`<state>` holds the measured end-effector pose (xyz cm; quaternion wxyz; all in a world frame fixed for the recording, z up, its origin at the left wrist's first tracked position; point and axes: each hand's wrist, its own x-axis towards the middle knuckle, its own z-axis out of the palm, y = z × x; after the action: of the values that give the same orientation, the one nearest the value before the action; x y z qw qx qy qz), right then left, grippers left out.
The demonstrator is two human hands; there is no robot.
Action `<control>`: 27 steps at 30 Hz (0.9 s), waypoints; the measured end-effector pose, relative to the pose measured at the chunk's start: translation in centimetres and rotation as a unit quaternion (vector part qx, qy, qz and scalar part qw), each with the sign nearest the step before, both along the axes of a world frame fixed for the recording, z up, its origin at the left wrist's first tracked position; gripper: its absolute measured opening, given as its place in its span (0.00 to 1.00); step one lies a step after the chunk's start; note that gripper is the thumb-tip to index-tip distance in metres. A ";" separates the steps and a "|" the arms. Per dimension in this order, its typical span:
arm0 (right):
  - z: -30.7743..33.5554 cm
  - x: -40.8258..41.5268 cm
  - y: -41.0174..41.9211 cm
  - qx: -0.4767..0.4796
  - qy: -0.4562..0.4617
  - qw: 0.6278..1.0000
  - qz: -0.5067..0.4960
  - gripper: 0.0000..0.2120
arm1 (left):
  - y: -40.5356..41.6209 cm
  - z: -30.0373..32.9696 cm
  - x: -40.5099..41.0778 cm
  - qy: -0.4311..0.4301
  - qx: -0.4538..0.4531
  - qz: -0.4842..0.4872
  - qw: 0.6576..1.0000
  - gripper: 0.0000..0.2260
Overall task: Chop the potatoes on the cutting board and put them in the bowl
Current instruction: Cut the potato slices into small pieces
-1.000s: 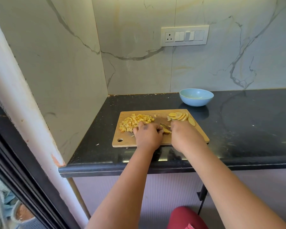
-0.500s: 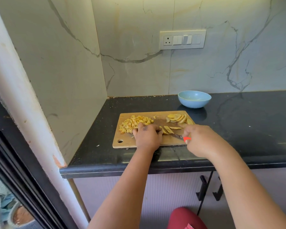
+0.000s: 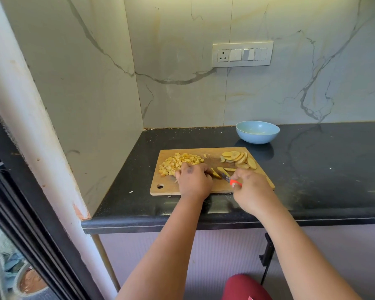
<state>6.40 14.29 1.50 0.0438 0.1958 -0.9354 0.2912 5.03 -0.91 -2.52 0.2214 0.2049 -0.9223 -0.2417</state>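
Note:
A wooden cutting board (image 3: 167,182) lies on the black counter. On its left part sits a heap of diced potato (image 3: 178,163); at its back right lies a fan of potato slices (image 3: 238,159). Between my hands lie a few potato strips (image 3: 222,171). My left hand (image 3: 194,180) rests knuckles-up on the board, fingers curled over the strips' left end. My right hand (image 3: 250,191) grips a knife with an orange handle (image 3: 234,182), its blade across the strips. A light blue bowl (image 3: 257,132) stands behind the board, nothing visible in it.
A marble wall closes off the counter's left side and back, with a switch panel (image 3: 242,54) above the bowl. The black counter (image 3: 323,169) stretches to the right. Its front edge runs just below my wrists.
My right hand has pulled back toward the front right of the board, so the knife's orange handle and the cut strips now show. The left hand has stayed in place.

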 end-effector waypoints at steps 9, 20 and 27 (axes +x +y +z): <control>3.2 0.0 -3.0 0.164 -0.028 0.986 -0.010 0.14 | 0.4 0.1 0.0 0.000 -0.032 0.004 0.999 0.14; 6.7 1.0 1.3 0.287 -0.046 0.955 0.049 0.12 | 0.6 0.1 -0.1 -0.030 -0.107 -0.013 0.994 0.16; 4.0 -4.6 4.1 -0.076 -0.006 0.997 0.020 0.03 | 0.4 0.0 0.0 0.007 -0.071 -0.013 0.997 0.13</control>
<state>1.80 18.35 5.54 0.0469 0.2086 -0.9069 0.3632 5.00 -0.48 -2.50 0.2384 0.1751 -0.9381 -0.1802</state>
